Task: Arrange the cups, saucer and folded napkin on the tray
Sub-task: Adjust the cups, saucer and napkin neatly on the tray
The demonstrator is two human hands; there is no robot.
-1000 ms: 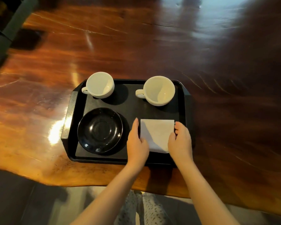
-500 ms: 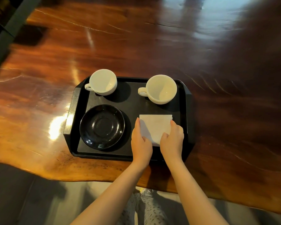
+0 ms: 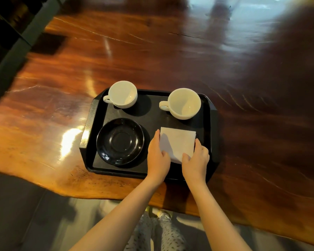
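A black tray [image 3: 93, 113] lies near the table's front edge. Two white cups stand upright at its back: the left cup [image 3: 122, 94] and the right cup [image 3: 184, 103], handles pointing left. A black saucer [image 3: 120, 141] sits at the front left. The white folded napkin [image 3: 178, 142] lies flat at the front right. My left hand [image 3: 158, 158] rests against the napkin's left edge, thumb on its near corner. My right hand [image 3: 196, 160] holds its right edge and near corner. Both hands cover the napkin's near edge.
The glossy wooden table [image 3: 170, 55] stretches far behind and to the right of the tray. Its wavy front edge runs just below the tray. A dark frame [image 3: 13, 51] stands off the table's left side. My patterned trouser legs [image 3: 158, 234] show below.
My right hand has shifted back to the right along the napkin's edge, uncovering more of it. The napkin stays at the tray's front right. The view moved slightly.
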